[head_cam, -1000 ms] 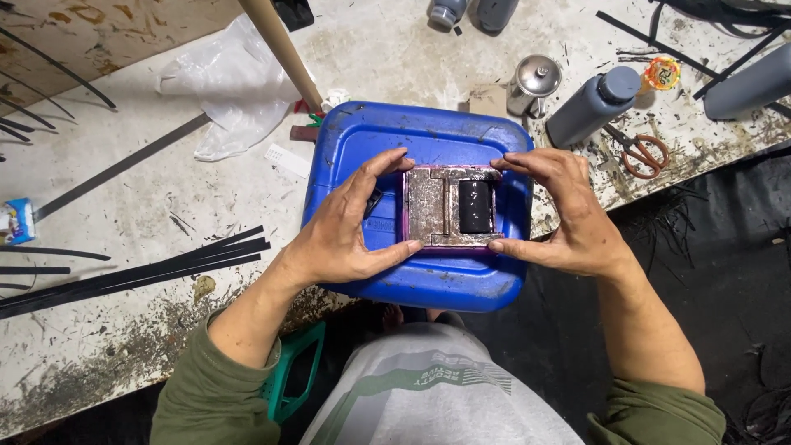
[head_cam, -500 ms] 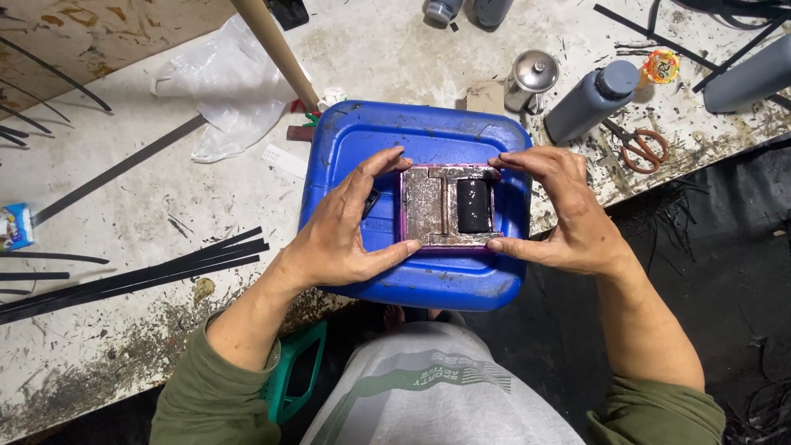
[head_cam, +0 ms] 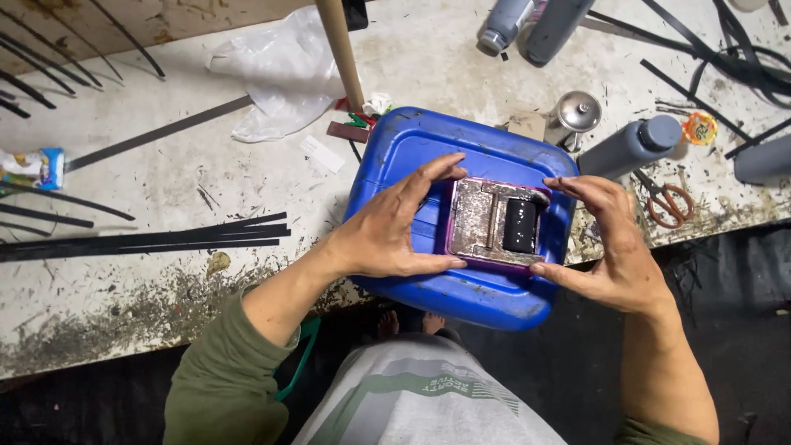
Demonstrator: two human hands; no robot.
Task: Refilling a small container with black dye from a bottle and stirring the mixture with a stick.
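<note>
We note both hands, left hand (head_cam: 387,235) and right hand (head_cam: 614,251), fingers clasping the metal plate (head_cam: 486,221) square on the blue jerrycan (head_cam: 412,152); the alignment step seems in hand, calling for steady pressure.

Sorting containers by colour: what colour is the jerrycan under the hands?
Blue: the jerrycan shows best in the head view, the only one.

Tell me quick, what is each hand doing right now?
Left hand: fingers spread, gripping the left edge of the flat metal piece on the blue jerrycan.
Right hand: fingers spread, gripping the piece's right edge.
</note>
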